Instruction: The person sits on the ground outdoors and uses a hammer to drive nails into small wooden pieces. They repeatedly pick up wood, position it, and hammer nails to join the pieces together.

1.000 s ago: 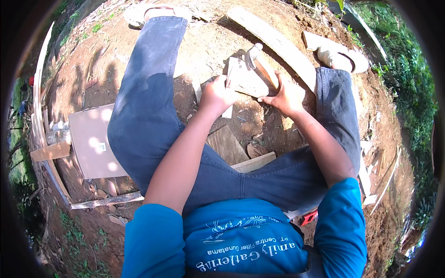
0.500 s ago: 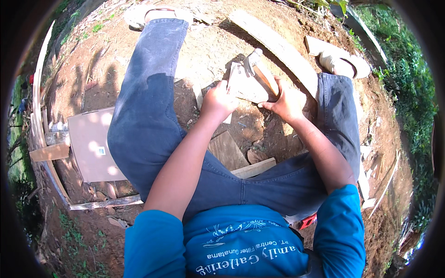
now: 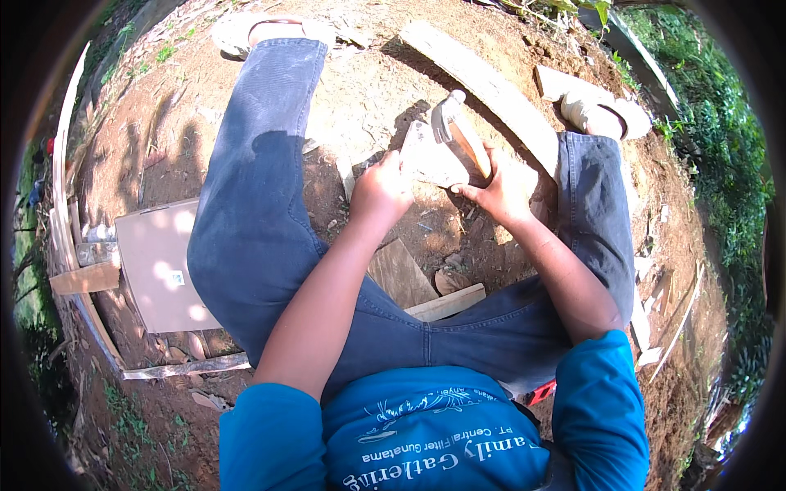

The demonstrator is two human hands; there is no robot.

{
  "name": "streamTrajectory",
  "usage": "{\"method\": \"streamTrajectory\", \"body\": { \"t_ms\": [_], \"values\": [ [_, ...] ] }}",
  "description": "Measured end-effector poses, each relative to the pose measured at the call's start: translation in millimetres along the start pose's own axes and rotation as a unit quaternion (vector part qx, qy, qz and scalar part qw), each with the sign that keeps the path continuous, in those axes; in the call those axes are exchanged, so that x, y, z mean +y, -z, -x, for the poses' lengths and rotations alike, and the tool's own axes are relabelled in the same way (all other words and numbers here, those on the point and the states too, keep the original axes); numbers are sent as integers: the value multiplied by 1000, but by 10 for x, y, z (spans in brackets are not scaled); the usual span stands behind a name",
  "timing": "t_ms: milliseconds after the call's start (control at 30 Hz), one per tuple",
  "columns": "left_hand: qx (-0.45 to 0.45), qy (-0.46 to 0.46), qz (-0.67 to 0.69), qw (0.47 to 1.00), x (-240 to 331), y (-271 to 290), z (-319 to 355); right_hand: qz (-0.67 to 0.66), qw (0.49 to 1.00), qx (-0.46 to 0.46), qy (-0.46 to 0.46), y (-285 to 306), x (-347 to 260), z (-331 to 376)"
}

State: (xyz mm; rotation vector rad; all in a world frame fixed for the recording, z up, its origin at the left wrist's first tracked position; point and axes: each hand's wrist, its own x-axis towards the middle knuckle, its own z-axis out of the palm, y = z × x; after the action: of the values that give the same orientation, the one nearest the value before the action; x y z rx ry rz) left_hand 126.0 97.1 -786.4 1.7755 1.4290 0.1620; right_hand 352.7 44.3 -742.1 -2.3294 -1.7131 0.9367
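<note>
The step in hand looks like steadying: a pale, flat, roughly four-sided piece of wood (image 3: 427, 157) sits between the hands, with a claw hammer with a curved metal head and a brown wooden handle (image 3: 470, 146) lying across its right part. The left hand (image 3: 383, 188) is closed into a loose fist at the wood's left edge and seems to pinch it, though its fingertips are hidden. The right hand (image 3: 504, 190) is half curled, its fingers behind the handle and its thumb stretched along the wood's near corner, so it appears to have both at once (whether the wood also rests on the ground, I cannot tell). The hammer's head points away from the hands.

Judging from this grip, a swing would call for the right hand to let go of the wood and take the handle alone, while the left hand bears the piece.

Beyond the right hand lies a long, pale, rough wooden plank (image 3: 483, 80). Nearer the body than both hands is a brown, flat wooden board (image 3: 401, 270); well left of the left hand, a tan, flat, rectangular panel (image 3: 151, 262).
</note>
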Motion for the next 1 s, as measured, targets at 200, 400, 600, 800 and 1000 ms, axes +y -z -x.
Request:
{"method": "streamTrajectory", "body": {
  "t_ms": [200, 400, 600, 800, 1000],
  "values": [
    [-2, 26, -5, 1000, 95, 34, 17, 15, 999, -9, -30, 48, -12, 4],
    [-15, 10, 25, 1000, 57, 60, 61, -21, 999, 6, -36, 28, 2, 34],
    [-27, 6, 33, 999, 85, 62, 55, -32, 999, 8, 3, 54, 7, 57],
    [13, -86, -67, 994, -88, -106, 78, -52, 999, 6, 0, 9, 2, 28],
    [-3, -71, -56, 996, -94, -127, 91, -43, 998, 0, -35, 53, -49, 36]
  ]
}}
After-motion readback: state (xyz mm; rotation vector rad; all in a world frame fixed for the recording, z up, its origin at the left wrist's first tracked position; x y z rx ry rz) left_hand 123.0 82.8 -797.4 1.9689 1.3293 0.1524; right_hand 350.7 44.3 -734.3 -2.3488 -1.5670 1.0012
